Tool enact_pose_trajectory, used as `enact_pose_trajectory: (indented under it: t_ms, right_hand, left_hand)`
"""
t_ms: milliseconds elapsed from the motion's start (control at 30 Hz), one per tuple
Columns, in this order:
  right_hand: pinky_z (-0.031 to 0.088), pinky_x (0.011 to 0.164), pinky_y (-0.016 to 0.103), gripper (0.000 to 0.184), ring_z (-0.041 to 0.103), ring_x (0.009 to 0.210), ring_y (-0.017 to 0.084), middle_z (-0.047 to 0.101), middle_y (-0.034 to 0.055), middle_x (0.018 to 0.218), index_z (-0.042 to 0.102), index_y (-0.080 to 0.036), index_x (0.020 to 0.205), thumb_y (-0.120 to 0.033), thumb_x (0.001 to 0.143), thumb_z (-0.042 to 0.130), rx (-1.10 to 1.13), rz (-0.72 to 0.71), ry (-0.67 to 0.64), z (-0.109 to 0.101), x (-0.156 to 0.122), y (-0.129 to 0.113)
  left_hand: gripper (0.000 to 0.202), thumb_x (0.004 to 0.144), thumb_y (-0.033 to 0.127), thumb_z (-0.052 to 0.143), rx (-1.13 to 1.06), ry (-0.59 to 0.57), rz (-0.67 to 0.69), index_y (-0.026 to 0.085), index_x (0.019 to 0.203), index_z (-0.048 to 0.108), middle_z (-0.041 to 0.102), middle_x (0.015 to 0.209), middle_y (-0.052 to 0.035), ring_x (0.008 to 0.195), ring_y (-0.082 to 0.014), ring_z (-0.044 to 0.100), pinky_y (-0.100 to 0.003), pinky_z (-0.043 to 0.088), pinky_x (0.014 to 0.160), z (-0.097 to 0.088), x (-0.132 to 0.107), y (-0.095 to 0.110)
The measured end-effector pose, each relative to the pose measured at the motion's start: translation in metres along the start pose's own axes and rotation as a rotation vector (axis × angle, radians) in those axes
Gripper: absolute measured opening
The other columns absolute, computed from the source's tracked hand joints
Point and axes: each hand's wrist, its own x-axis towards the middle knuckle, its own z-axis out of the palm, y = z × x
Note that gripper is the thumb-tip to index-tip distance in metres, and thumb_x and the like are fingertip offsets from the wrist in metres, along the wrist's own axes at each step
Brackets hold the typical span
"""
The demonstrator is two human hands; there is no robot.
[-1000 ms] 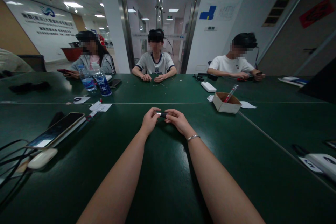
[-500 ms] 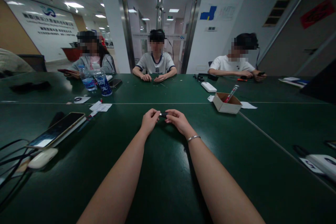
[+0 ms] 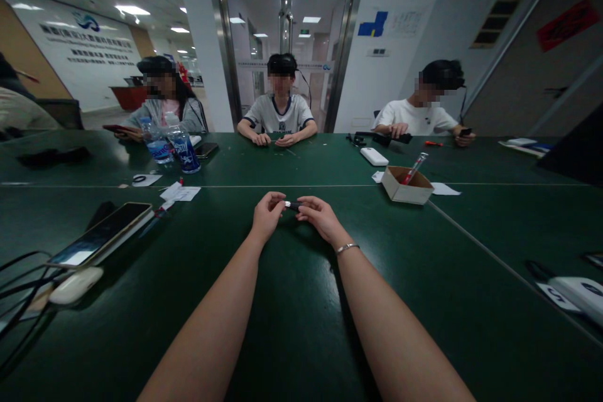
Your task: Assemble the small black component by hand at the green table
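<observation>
A small black stick-shaped thing with a silver end [image 3: 293,205] spans the gap between my two hands, above the green table [image 3: 296,301]. My left hand [image 3: 268,217] pinches its silver end between thumb and fingertips. The black end sits in the closed fingers of my right hand [image 3: 321,217], which wears a silver bracelet [image 3: 347,249] at the wrist. My fingers cover both ends, so its exact kind cannot be made out.
Left of me lie a phone [image 3: 106,232], a white case [image 3: 76,285] and cables. Two bottles [image 3: 183,149] and paper slips [image 3: 181,192] are farther off. An open cardboard box [image 3: 407,191] holds a red-and-clear tube. Three people sit across the table.
My left fingers have lifted and shifted slightly left, and more of the silver end shows. Across the table at right, a person's hand has moved left onto a black object, leaving an orange-red item lying.
</observation>
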Motion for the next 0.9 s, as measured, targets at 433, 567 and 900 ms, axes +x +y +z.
enact_pose_trajectory:
  t_ms: [433,567,900]
  right_hand:
    - [0.042,0.052,0.022,0.027,0.052,0.057,0.01,0.059,-0.0038,0.07,0.059,-0.017,0.079,-0.016,0.058,0.076,-0.628,-0.08,-0.005,0.013,0.003,0.008]
    - [0.04,0.046,0.02,0.027,0.053,0.052,0.009,0.06,-0.0038,0.07,0.058,-0.018,0.089,-0.021,0.065,0.07,-0.571,-0.08,0.002,0.024,0.002,0.01]
    - [0.04,0.033,0.017,0.043,0.056,0.038,0.012,0.061,-0.005,0.059,0.044,-0.02,0.081,-0.033,0.06,0.079,-0.32,0.011,0.084,0.032,0.006,0.018]
  left_hand:
    - [0.029,0.07,0.041,0.071,0.172,-0.069,0.045,0.016,0.081,0.061,0.064,0.079,-0.0029,0.07,-0.0145,0.059,-0.025,0.046,0.065,0.001,0.0,-0.003]
    - [0.03,0.068,0.043,0.073,0.24,-0.086,0.027,0.017,0.078,0.06,0.063,0.078,-0.0017,0.067,-0.0138,0.057,-0.024,0.044,0.061,0.002,-0.002,-0.002]
    - [0.04,0.082,0.056,0.053,0.094,-0.066,-0.063,0.017,0.079,0.059,0.059,0.076,-0.0024,0.065,-0.0133,0.056,-0.023,0.044,0.058,-0.001,0.001,-0.008]
